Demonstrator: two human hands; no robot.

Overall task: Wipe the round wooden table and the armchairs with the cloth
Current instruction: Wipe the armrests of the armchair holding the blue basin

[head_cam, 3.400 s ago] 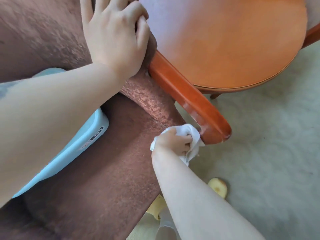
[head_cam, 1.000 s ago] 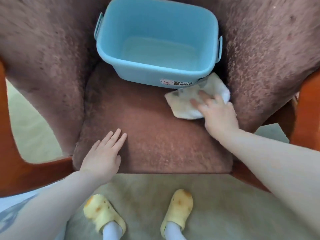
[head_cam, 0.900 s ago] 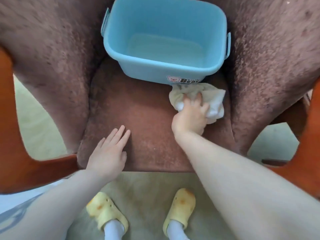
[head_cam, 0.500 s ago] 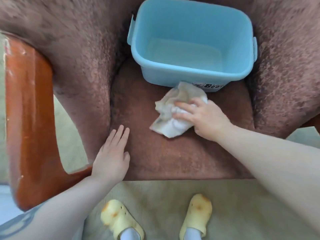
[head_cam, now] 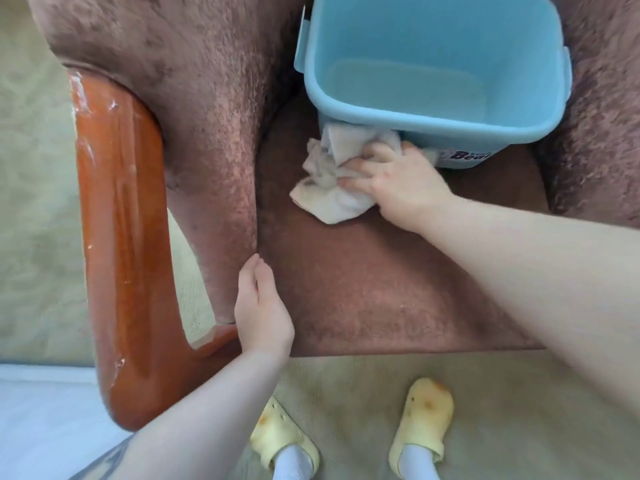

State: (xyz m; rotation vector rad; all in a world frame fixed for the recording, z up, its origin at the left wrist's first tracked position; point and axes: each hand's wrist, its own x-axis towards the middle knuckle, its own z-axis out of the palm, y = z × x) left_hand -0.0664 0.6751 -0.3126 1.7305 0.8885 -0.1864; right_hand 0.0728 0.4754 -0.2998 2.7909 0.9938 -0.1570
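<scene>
- Now one right hand (head_cam: 398, 181) presses one crumpled white cloth (head_cam: 332, 181) on the armchair (head_cam: 381, 289) seat, fingers spread.
- One left hand (head_cam: 261, 313) rests flat, holding nothing.
- One blue tub (head_cam: 433, 74) touches the cloth.
- Two yellow clogs (head_cam: 420, 417) stand below.

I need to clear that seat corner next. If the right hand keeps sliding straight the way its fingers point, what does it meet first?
Probably the padded inner side of the armrest. The right hand points left across the seat cushion, pushing the cloth ahead, so the cloth would arrive first.
</scene>
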